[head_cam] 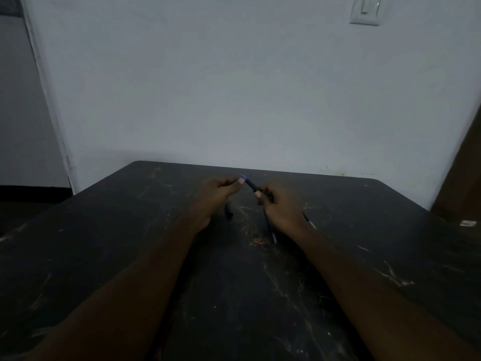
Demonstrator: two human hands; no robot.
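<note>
From my remote seat I see one dark marbled table [104, 230] set against a pale wall [234, 87], with two bare forearms reaching across it.

The left hand [216, 196] hovers above the far middle of the tabletop. Its fingers are curled together, and the thumb and forefinger pinch the far tip of one blue pen [251, 185]. Just below that hand, one short dark blue piece [228, 212] lies on the table. The light is too dim for me to tell whether it is a cap or a stub of a pen.

The blue pen is held in the air between the two hands, near the far edge of the table. It slants from its blue tip at the upper left down to the lower right.

The right hand [281, 209] grips the pen's lower end, with its fingers wrapped round the barrel and the thumb pressed on top. Under this hand one slim blue pen [270, 230] lies on the table. One more pen [309, 221] pokes out just right of the wrist.

Far to the right, one small white object [466, 223] sits near the table's edge. One light switch [364, 10] is on the wall, high up.
</note>
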